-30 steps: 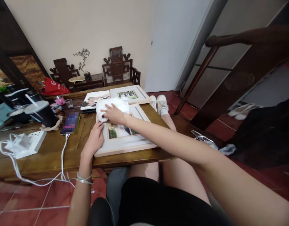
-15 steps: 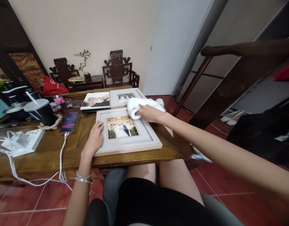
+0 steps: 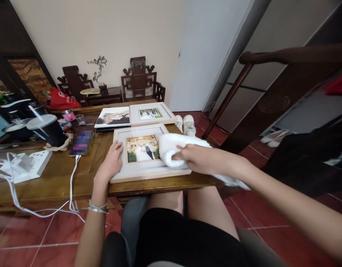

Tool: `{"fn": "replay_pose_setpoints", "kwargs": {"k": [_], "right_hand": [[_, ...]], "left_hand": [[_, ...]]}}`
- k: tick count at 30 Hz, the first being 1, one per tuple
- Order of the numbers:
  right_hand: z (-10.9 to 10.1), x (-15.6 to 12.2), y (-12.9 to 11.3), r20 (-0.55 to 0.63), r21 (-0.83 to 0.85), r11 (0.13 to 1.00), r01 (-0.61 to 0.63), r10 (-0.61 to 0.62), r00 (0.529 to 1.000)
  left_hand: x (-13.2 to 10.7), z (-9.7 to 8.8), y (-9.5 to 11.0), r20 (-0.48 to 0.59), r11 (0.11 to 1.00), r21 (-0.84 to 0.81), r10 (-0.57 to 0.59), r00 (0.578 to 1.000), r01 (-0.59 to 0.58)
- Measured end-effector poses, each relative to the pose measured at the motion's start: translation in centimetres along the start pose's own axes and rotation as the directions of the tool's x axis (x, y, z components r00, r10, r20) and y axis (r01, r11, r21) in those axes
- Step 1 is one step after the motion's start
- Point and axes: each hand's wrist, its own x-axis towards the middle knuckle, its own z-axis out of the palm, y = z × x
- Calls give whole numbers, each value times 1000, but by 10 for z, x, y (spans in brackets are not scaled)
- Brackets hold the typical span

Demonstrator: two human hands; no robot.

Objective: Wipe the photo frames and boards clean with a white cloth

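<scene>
Picture frame point(image 3: 140, 168) flat on surface point(image 3: 56, 178), near edge. Our right hand point(image 3: 200, 157) grips white cloth point(image 3: 171, 146), pressed on frame's right side; left hand point(image 3: 111, 161) open, flat on frame's left border. Wiping under way, we judge; next stroke calls for steady left-hand brace.

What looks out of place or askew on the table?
Nothing spilled or broken. The white cloth under the right hand trails off the table's right end, and a white cable drapes over the front edge to the floor. The near frame, under the left hand, lies flat.
</scene>
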Motion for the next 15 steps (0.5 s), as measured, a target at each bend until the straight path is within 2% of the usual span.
{"fn": "replay_pose_setpoints", "kwargs": {"k": [5, 8, 11, 15], "right_hand": [[2, 72, 35, -160, -125, 991, -51, 30, 987], [1, 98, 44, -213, -149, 985, -86, 53, 976], [6, 97, 39, -240, -173, 982, -73, 30, 970], [12, 54, 17, -168, -166, 986, 2, -30, 985]], "left_hand": [[-1, -3, 0, 19, 999, 27, 17, 1000, -18], [-1, -4, 1, 19, 1000, 21, 2, 1000, -2], [0, -3, 2, -3, 1000, 17, -24, 1000, 24], [1, 1, 1, -37, 999, 16, -31, 999, 32]]}}
